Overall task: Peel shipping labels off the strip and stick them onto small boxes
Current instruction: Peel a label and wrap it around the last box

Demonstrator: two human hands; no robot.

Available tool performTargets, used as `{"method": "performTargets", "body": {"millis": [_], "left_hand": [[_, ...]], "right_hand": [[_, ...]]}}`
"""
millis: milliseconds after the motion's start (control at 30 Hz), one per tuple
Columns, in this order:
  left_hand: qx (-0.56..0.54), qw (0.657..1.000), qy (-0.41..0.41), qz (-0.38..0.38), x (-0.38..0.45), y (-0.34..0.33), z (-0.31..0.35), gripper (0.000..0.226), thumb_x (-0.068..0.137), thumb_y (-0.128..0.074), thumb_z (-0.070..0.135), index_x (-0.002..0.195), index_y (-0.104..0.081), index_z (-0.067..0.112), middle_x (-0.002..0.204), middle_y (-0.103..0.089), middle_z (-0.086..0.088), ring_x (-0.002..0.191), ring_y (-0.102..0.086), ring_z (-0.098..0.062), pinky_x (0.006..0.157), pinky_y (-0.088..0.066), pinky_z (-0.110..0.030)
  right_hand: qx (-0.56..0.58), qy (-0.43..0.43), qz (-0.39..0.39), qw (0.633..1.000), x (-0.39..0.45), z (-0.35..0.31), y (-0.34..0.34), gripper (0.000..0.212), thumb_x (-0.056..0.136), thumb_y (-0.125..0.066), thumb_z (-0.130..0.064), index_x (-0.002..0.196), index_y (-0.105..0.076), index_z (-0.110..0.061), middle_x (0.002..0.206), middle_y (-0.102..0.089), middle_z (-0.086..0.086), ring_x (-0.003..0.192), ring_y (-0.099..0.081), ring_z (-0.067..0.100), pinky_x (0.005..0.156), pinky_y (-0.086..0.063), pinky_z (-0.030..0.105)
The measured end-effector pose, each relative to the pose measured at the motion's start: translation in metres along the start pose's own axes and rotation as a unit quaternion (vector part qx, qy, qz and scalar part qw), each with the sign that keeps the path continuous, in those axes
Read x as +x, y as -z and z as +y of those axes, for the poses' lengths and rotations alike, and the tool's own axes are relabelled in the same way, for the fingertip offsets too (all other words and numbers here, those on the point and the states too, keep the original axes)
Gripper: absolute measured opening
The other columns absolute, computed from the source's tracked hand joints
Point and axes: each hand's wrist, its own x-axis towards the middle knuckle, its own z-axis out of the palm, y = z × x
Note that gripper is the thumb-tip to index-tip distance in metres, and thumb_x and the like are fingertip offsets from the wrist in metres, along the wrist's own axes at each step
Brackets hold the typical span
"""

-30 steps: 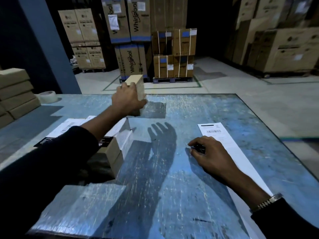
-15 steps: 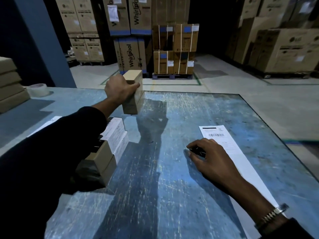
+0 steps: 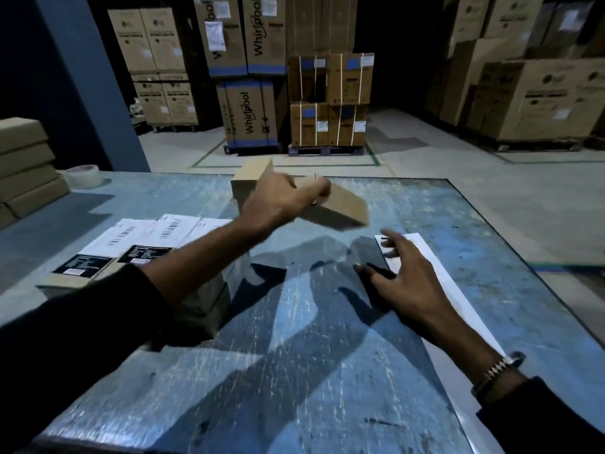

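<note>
My left hand (image 3: 278,201) grips a small plain cardboard box (image 3: 340,208) and holds it tilted in the air above the middle of the blue table (image 3: 294,371). Another small box (image 3: 250,183) stands behind the hand. My right hand (image 3: 406,280) hovers with fingers spread over the near end of the white label strip (image 3: 442,273), which runs along the table's right side. A small dark object (image 3: 379,271) lies under its fingertips. Several labelled boxes (image 3: 137,244) lie at the left, partly hidden by my left arm.
A roll of clear tape (image 3: 83,175) sits at the far left of the table beside a stack of flat cartons (image 3: 26,165). Tall stacked cartons on pallets (image 3: 327,103) stand on the warehouse floor beyond the table's far edge.
My left hand has swung the small box rightward toward the table's middle and tilted it over. My right hand has lifted off the table and spread its fingers.
</note>
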Motion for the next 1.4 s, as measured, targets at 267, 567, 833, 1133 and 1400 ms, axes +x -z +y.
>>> {"method": "performTargets", "body": {"millis": [267,567,833,1133,1400], "left_hand": [[-0.262,0.944,0.16,-0.122,-0.072,-0.011,-0.012,0.055,0.09,-0.059,0.07,0.11,-0.069,0.02,0.104,-0.078,-0.017,0.082,-0.074,-0.026,0.077,-0.057,-0.035],[-0.348,0.917,0.158,-0.112,-0.089,-0.039,-0.054,0.058,0.092,-0.059,0.074,0.129,-0.071,0.031,0.118,-0.079,-0.001,0.11,-0.074,-0.023,0.101,-0.055,-0.042],[-0.068,0.982,0.013,-0.177,-0.094,-0.037,-0.065,0.086,0.064,-0.078,0.084,0.137,-0.06,0.043,0.13,-0.052,0.015,0.118,-0.054,-0.009,0.084,-0.045,-0.022],[0.006,0.984,-0.072,-0.165,-0.089,-0.042,-0.082,0.096,0.055,-0.101,0.052,0.139,-0.054,0.044,0.135,-0.045,0.008,0.122,-0.049,-0.01,0.093,-0.041,-0.012],[-0.187,0.978,0.007,-0.091,-0.094,-0.058,-0.074,0.032,0.098,-0.076,0.025,0.128,-0.068,0.016,0.118,-0.073,-0.007,0.104,-0.074,-0.023,0.076,-0.057,-0.017]], "right_hand": [[0.247,-0.004,-0.013,0.969,-0.012,-0.027,0.019,0.071,0.072,-0.092,-0.034,0.138,-0.067,-0.029,0.129,-0.069,-0.005,0.107,-0.07,0.009,0.076,-0.059,0.018],[0.274,-0.097,-0.063,0.955,-0.01,-0.018,0.011,0.035,0.088,-0.084,-0.041,0.103,-0.081,-0.011,0.101,-0.082,0.009,0.092,-0.077,0.025,0.084,-0.057,0.041],[0.258,-0.13,-0.106,0.951,-0.005,-0.016,0.014,0.036,0.088,-0.084,-0.032,0.079,-0.077,0.003,0.082,-0.078,0.017,0.07,-0.071,0.021,0.064,-0.048,0.026],[0.144,-0.094,-0.062,0.983,-0.011,-0.015,0.014,0.04,0.093,-0.083,-0.037,0.072,-0.08,-0.003,0.068,-0.074,0.016,0.059,-0.06,0.023,0.058,-0.043,0.034],[0.162,-0.115,-0.244,0.949,-0.015,-0.026,0.025,0.038,0.093,-0.077,-0.032,0.068,-0.078,-0.004,0.064,-0.073,0.022,0.049,-0.065,0.017,0.049,-0.046,0.019]]}}
